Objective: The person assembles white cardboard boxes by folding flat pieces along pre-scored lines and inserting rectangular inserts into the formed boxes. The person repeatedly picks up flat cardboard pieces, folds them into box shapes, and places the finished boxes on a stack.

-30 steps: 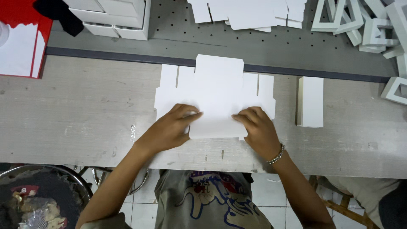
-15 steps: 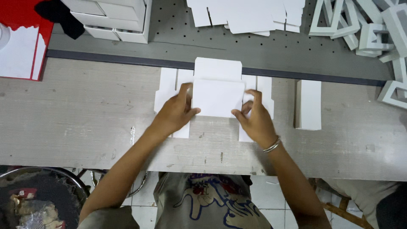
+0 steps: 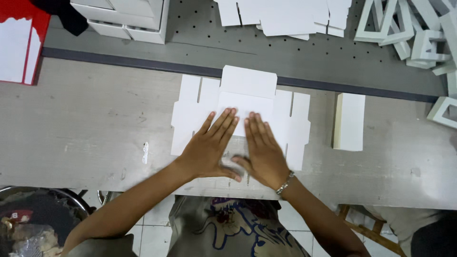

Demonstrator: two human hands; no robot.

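A flat white die-cut cardboard box blank [image 3: 247,102] lies on the grey wooden table [image 3: 85,128], its lower panel folded up over the middle. My left hand [image 3: 209,147] and my right hand [image 3: 262,150] lie side by side, palms down and fingers stretched, pressing on the folded panel. Neither hand grips anything. A metal bracelet sits on my right wrist.
A narrow white folded box [image 3: 349,121] lies to the right of the blank. Beyond a dark strip, a stack of white blanks [image 3: 285,14], assembled white boxes [image 3: 124,19] and white frame inserts [image 3: 414,28] lie at the back. A red and white box [image 3: 19,43] sits far left.
The lower panel has been folded upward over the blank. My hands moved from gripping its edges to lying flat together on top of it.
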